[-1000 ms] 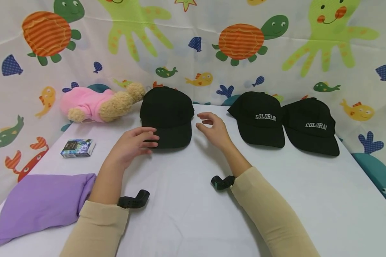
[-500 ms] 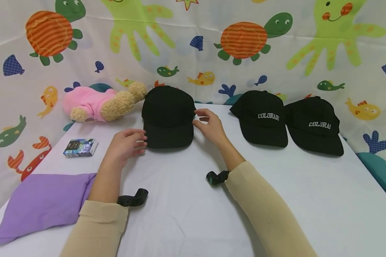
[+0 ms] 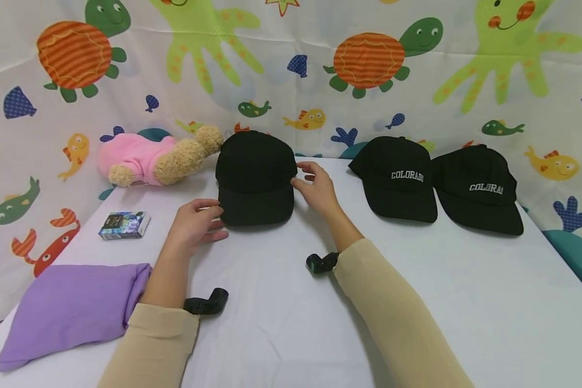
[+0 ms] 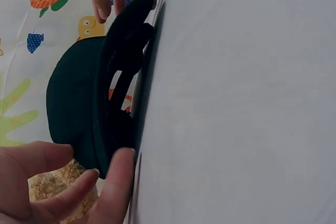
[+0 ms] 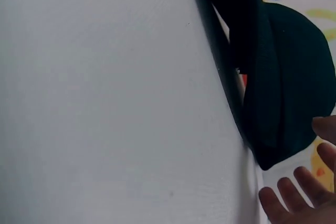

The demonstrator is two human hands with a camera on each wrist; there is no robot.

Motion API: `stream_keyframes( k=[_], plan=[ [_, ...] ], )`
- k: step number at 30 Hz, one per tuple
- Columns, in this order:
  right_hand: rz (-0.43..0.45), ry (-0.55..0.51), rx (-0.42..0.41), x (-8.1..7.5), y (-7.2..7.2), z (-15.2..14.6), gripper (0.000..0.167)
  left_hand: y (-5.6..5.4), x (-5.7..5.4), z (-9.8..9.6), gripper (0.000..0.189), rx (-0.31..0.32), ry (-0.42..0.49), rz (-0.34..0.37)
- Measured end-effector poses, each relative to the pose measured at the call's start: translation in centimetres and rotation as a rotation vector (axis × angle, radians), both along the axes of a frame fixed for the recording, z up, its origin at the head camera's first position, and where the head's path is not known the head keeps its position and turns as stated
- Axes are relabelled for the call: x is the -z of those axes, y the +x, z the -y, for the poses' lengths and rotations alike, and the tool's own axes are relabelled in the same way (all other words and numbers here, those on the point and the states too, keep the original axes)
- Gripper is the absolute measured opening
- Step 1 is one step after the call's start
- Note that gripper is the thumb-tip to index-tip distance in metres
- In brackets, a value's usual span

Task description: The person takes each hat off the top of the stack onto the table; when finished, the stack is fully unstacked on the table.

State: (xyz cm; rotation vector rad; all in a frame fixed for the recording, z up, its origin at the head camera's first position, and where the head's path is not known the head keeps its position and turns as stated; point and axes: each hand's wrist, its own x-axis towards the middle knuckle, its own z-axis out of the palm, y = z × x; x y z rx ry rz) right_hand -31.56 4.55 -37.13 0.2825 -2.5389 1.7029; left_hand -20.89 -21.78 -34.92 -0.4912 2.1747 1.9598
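A plain black cap (image 3: 257,161) stands on the white table, its brim toward me. My left hand (image 3: 194,225) is at the left edge of the brim, fingers spread and loosely bent; the left wrist view has its fingers (image 4: 113,187) close beside the cap, though contact is unclear. On the cap's other side is my right hand (image 3: 318,189), thumb and forefinger by its edge. In the right wrist view the right thumb overlaps the cap while the other fingers (image 5: 294,195) lie apart from it. Neither hand plainly grips the cap.
Two black caps with white lettering, one (image 3: 400,178) overlapping the other (image 3: 482,188), sit at right. A plush toy in pink (image 3: 136,156) lies at back left. Nearer are a small patterned box (image 3: 124,225) and a folded purple cloth (image 3: 73,312). A printed curtain (image 3: 291,32) hangs behind.
My right hand has moved left to the cap's right edge. My left hand has drawn back from over the brim to its left side. The view has shifted slightly.
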Motion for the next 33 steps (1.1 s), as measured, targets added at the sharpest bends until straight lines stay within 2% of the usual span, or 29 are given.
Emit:
stream_keyframes(
  k=[6,12,16,20,26,33],
  plan=[
    [0.043,-0.009,0.003,-0.1,-0.7,0.8,0.051,0.1,0.0,-0.2,0.066,-0.015,0.041,0.035],
    [0.062,-0.046,-0.049,-0.4,-1.3,1.5,0.058,0.1,0.1,0.1,0.070,-0.012,0.037,0.043],
    [0.084,-0.089,-0.083,-0.5,-1.4,1.6,0.058,0.0,0.2,-0.1,0.071,-0.025,0.054,0.044],
    [0.107,-0.126,-0.062,-0.4,-1.3,1.3,0.055,-0.3,0.4,-0.5,0.072,-0.031,0.056,0.049],
    [0.088,-0.122,-0.067,-0.2,-1.6,1.3,0.055,-0.5,0.6,-0.5,0.070,-0.042,0.031,0.065],
    [0.078,-0.131,-0.084,0.2,-2.2,2.0,0.055,-0.3,0.7,-0.3,0.068,-0.034,0.035,0.047]
  ],
)
